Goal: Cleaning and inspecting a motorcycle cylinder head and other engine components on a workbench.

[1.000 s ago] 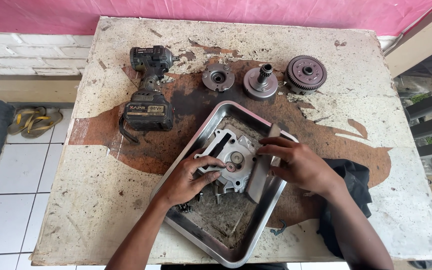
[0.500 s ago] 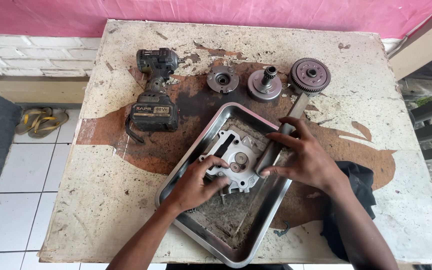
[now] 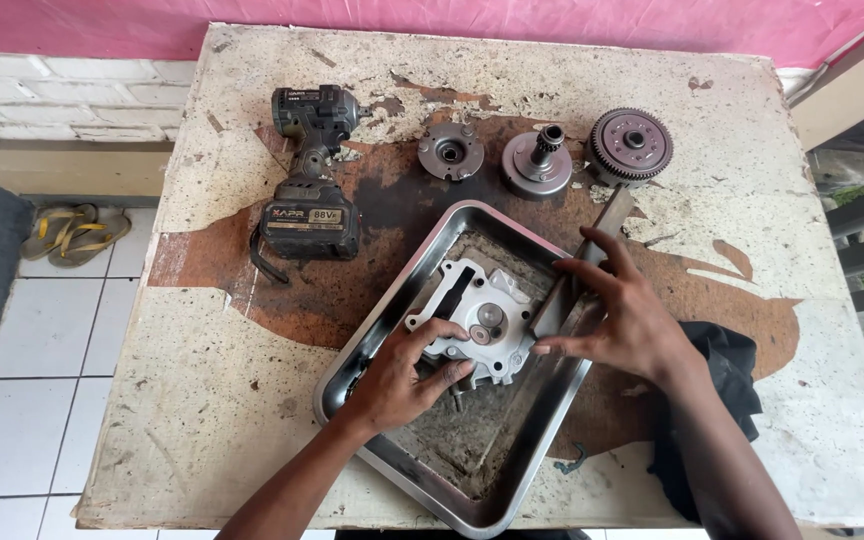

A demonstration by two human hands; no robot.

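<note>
- Inside the steel tray (image 3: 372, 345), near its upper middle, I see the pale metal casting (image 3: 480, 318) lying flat on the grimy tray floor.
- My left hand (image 3: 402, 378) sits at the casting's lower left edge, fingers curled over that edge and thumb pressed against its lower side, so the hand is closed on the casting.
- My right hand (image 3: 632, 325) lies over the tray's right rim, just right of the casting; its fingers are spread and pressed on a flat metal bar (image 3: 592, 250).
- That bar slants from the casting's right side up over the tray's rim toward the toothed gear (image 3: 632, 145). I cannot tell whether the right hand grips the bar or only presses it down.
- Left of the tray, well clear of both hands, the cordless impact wrench (image 3: 310, 175) lies on the stained table (image 3: 202, 420).
- Above the tray stands a row of three round parts: a small hub (image 3: 450, 152), a drum with a shaft (image 3: 537, 165) and the toothed gear at the right end.
- Right of the tray, under my right forearm, a dark rag (image 3: 727, 385) hangs at the table's edge.
- Below the tray's right corner, a small bent metal piece (image 3: 572, 462) lies on the table.
</note>
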